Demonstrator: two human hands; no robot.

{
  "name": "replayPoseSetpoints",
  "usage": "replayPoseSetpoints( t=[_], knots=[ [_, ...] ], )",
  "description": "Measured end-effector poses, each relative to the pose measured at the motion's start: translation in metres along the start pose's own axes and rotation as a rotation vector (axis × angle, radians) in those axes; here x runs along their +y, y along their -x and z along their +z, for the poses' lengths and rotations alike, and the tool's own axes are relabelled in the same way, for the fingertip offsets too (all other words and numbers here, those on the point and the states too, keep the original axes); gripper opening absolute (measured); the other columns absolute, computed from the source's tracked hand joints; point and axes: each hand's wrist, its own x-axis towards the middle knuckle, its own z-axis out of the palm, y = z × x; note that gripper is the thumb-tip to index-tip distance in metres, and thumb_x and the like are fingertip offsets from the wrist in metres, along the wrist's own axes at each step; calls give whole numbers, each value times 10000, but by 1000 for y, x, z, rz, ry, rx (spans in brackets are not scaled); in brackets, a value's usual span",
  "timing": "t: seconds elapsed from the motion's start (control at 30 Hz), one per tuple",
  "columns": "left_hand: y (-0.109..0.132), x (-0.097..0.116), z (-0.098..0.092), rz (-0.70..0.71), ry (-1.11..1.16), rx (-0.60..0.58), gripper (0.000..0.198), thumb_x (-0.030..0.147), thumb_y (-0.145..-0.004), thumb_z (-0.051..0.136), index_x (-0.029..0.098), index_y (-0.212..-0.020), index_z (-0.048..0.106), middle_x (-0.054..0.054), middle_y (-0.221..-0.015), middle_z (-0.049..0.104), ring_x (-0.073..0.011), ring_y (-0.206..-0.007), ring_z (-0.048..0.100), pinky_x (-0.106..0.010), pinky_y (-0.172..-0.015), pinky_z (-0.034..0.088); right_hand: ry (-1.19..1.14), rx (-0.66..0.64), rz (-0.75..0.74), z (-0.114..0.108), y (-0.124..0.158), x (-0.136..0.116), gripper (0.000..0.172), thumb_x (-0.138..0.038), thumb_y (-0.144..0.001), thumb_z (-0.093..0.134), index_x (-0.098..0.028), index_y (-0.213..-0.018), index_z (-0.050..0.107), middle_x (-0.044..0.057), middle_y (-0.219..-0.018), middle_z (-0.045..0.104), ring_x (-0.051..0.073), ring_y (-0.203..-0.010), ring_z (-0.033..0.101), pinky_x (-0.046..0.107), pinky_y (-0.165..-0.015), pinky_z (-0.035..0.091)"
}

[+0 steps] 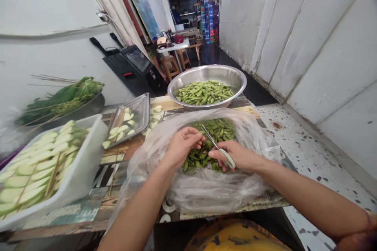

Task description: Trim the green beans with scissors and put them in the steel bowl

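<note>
Head camera: a clear plastic bag [203, 192] lies open at the near edge of a patterned table [88, 211], green pods [219, 131] heaped inside. Above them, the right hand [234, 155] is clamped on pale-handled scissors [228, 158], slim blades slightly parted and pointing far and left. Just to the left, the left hand [187, 141] draws thumb and fingertips in close by the blade tips; whether they pinch a pod cannot be told. Careful work would likely mean offering one pod end at a time, fingertips clear, with short snips over the bag. Beyond, a steel basin [240, 80] of loose pods sits seemingly within easy reach.
</note>
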Motion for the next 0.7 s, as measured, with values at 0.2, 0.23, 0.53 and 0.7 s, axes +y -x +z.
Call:
replayPoseSetpoints(
  t=[0.2,0.23,0.53,0.7],
  knots=[
    [1,-6,1,25,-33,-10,305,309,-624,740,129,-773,544,-30,-677,668,-77,-540,552,-196,-529,424,-20,-3,-1,1,0,1,376,-513,-740,601,-154,-681,507,-32,-508,527,74,-388,459,166,-315,323],
    [1,-7,2,20,-40,-28,301,309,-629,736,128,-776,545,-33,-680,669,-76,-532,548,-197,-522,420,-7,1,3,1,1,1,381,-513,-752,587,-154,-658,501,-33,-495,522,69,-373,450,165,-313,312],
    [1,10,-7,28,125,63,163,187,-638,597,158,-759,492,-46,-883,655,-107,-658,599,-229,-603,440,-43,141,5,-2,-5,2,387,-518,-739,596,-159,-641,489,-57,-439,485,62,-335,456,164,-313,277],
    [-2,5,-17,282,-462,103,175,212,-675,544,176,-825,627,5,-667,550,-115,-579,501,-244,-568,395,-81,173,-1,-5,-10,6,391,-529,-728,608,-156,-667,506,-58,-427,485,54,-319,420,159,-291,258]
  ],
)
